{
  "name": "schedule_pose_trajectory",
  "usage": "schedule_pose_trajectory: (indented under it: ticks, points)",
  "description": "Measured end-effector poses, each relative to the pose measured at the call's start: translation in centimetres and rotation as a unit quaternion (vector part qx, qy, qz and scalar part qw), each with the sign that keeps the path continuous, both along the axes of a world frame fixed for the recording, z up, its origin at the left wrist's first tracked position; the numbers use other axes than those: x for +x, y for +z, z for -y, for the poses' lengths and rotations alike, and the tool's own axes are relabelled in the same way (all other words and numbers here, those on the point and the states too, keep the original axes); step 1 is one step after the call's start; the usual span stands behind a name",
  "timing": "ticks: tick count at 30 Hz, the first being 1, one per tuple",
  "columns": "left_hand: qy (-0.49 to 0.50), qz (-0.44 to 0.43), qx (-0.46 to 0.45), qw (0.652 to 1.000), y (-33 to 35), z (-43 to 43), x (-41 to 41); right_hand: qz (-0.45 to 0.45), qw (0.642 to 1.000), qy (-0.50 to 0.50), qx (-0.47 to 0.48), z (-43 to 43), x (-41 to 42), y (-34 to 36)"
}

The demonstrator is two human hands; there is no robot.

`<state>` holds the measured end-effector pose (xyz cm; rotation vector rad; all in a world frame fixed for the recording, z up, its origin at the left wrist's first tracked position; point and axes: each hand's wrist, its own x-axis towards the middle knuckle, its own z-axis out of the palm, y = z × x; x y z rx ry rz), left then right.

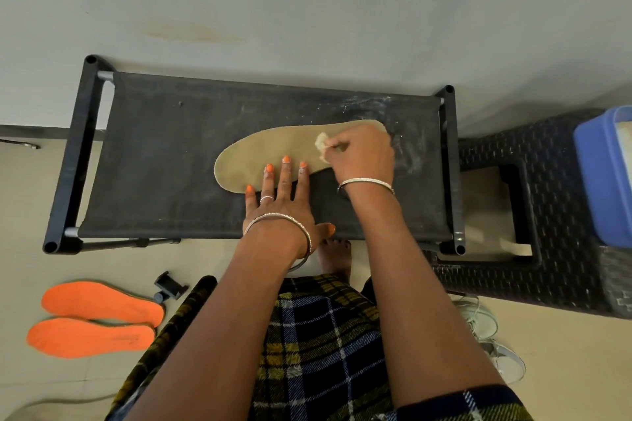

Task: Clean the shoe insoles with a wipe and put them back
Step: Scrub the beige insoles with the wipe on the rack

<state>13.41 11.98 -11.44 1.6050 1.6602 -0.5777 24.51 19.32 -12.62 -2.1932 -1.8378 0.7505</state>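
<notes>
Our plaid cloth (pixel 318 352) and two bare forearms fill the near edge, reaching out over the black desk (pixel 164 154). On our right hand (pixel 362 154) the fingers (pixel 345 143) are curled tight round a small crumpled wipe (pixel 321 142) and press it onto the right part of a tan insole (pixel 266 150). On our left hand (pixel 280 195) the fingers (pixel 285 174) lie straight and spread, holding nothing, with their tips flat on the near edge of the same insole and the palm on the desk cloth. The insole lies flat along the desk and runs on leftward past the left fingertips. Pale smears mark the cloth just right of the right fingers. Beside our left wrist a bare foot (pixel 337 256) shows on the floor by the desk's near rail. Well left of the left fingers, two orange insoles (pixel 102 304) lie side by side on the floor, with a small black clip (pixel 169 285) near them. Right of the right fingers stands a dark woven stool (pixel 561 215) with a blue tub (pixel 605 174) at its far end. Pale shoes (pixel 485 325) sit on the floor nearer us.
</notes>
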Motion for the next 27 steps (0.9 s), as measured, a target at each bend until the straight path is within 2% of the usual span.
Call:
schedule_pose_trajectory:
  ticks: [3,7,9,12,16,18,24,27]
  points:
    - [-0.001,0.002,0.001,1.000,0.1,-0.1,-0.1,-0.027,0.999,0.028,-0.020,0.1,-0.4,-0.2]
    - [-0.002,0.004,0.001,1.000,0.1,-0.1,-0.2,0.021,0.992,-0.122,0.015,-0.5,2.8,0.3]
    - [-0.002,0.005,0.003,1.000,0.2,-0.1,-0.2,0.027,0.986,-0.165,0.024,-0.6,3.8,0.4]
    - [-0.001,0.005,0.008,1.000,0.2,-0.2,-0.2,0.033,0.991,-0.130,0.017,-0.5,3.0,0.1]
    - [0.005,0.004,0.011,1.000,0.2,-0.2,-0.1,-0.049,0.998,0.005,-0.044,-0.3,0.7,-0.1]
    - [0.005,0.007,0.010,1.000,0.1,-0.2,-0.1,-0.064,0.996,0.014,-0.055,-0.1,0.6,0.0]
    - [0.003,0.018,0.017,1.000,0.2,-0.2,-0.5,0.000,0.985,-0.171,0.017,-0.5,4.7,0.0]
    - [0.004,0.016,0.021,1.000,0.2,-0.2,-0.5,0.017,0.984,-0.179,0.023,-0.4,4.3,0.0]
